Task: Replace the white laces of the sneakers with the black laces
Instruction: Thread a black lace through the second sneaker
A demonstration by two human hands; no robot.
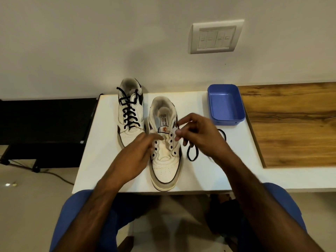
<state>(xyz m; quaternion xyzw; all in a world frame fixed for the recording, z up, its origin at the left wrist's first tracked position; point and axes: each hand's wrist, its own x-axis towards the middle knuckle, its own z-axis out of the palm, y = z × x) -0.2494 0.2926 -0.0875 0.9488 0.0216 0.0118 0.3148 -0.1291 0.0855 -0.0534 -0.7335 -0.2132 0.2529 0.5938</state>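
Observation:
Two white sneakers stand on the white table (94, 160). The far left sneaker (130, 113) is laced with a black lace. The near sneaker (165, 160) in the middle has bare eyelets and no lace through them. My left hand (140, 151) rests on its left side, fingers reaching to the tongue. My right hand (196, 135) is over its upper right eyelets and pinches a black lace (190, 153), which loops down onto the table to the right of the shoe. No white lace is visible.
A blue plastic tray (225, 117) sits at the back right of the white table, beside a wooden surface (291, 124). A wall switch plate (215, 37) is above. A black stand (45, 124) is at the left. My blue-clad knees are below the table edge.

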